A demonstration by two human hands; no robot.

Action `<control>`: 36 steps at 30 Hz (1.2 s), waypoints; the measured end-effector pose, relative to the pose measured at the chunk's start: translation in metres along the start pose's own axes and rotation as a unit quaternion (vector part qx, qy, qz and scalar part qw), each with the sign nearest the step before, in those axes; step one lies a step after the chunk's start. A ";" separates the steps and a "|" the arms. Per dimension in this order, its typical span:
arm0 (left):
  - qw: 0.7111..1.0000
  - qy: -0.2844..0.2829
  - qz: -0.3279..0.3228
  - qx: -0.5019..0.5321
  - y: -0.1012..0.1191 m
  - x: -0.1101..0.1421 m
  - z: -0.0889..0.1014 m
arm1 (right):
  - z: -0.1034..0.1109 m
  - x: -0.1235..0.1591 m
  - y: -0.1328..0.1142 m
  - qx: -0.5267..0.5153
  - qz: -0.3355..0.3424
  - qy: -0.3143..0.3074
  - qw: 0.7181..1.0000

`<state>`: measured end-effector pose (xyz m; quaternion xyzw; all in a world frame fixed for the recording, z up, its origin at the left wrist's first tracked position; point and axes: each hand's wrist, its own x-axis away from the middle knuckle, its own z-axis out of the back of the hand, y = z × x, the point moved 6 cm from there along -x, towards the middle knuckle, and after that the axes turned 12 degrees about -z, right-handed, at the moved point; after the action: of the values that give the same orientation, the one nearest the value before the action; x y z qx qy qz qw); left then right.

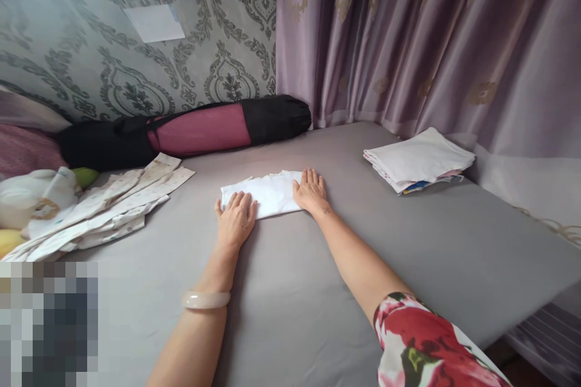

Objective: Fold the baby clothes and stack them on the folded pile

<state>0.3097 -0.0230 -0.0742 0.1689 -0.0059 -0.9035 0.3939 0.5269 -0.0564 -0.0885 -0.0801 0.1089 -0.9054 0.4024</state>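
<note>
Left hand [236, 221] and right hand [311, 191] flat on white cloth [275, 195], mid-bed [290, 296].

Cloth looks light, soft, limp; probably not fragile or very slippery, though layers could slide or crease; best taken at both short ends, thumbs under, fingers on top, keeping layers together; left grip: palm down, fingers extended and slightly parted, over the near edge toward the left end; right grip: fingers extended, closer together, laid on the right end; neither visibly pinches anything; under the palms, can't tell; cloth's far edge uneven, near edge straighter; from where I'm standing, patterned clothes [124, 198] lie off left, white-topped stack [422, 156] sits right, both well apart from cloth; black-and-pink roll [200, 130] lies behind.
</note>
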 end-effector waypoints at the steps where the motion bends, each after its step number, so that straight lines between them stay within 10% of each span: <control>1: 1.000 0.001 0.000 0.000 0.000 0.000 0.000 | 0.000 0.000 0.000 0.000 0.000 -0.001 1.000; 36: 0.994 -0.032 -0.023 -0.101 -0.016 -0.041 0.004 | 0.019 -0.004 -0.005 0.039 0.031 0.034 0.998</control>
<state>0.3235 0.0169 -0.0604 0.0999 0.0767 -0.9132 0.3875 0.5309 -0.0525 -0.0690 -0.0302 0.0899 -0.8980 0.4296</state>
